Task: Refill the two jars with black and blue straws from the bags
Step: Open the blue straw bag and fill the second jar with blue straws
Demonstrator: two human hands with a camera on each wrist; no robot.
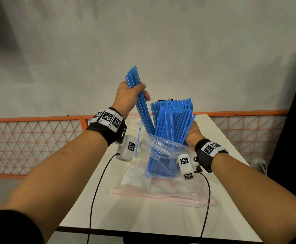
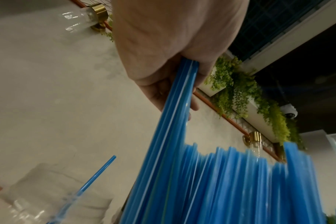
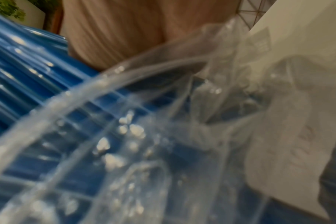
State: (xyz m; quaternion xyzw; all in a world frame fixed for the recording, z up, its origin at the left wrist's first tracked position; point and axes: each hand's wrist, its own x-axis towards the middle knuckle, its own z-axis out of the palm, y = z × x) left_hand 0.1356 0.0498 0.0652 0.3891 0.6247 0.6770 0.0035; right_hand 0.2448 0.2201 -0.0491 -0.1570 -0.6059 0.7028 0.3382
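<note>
My left hand point(image 1: 140, 90) point(image 2: 175, 60) grips a small bunch of blue straws point(image 1: 135, 76) point(image 2: 173, 121), raised and tilted, with its lower ends still at the mouth of the clear bag point(image 1: 161, 147) point(image 3: 163, 136). That bag stands upright on the table, packed with blue straws point(image 1: 172, 117) point(image 2: 240, 181) point(image 3: 29, 75). My right hand point(image 1: 193, 134) point(image 3: 125, 30) holds the bag and straws from the right side. A clear jar point(image 2: 29, 204) with a single blue straw point(image 2: 98, 174) point(image 1: 137, 143) stands left of the bag, mostly hidden in the head view. Dark straw tips barely show behind the blue ones.
A flat clear zip bag point(image 1: 161, 192) with a pink seal lies on the white table point(image 1: 143, 217) in front of the upright bag. An orange mesh fence point(image 1: 29, 138) runs behind the table. Wrist-camera cables point(image 1: 98, 191) hang over the table's near half.
</note>
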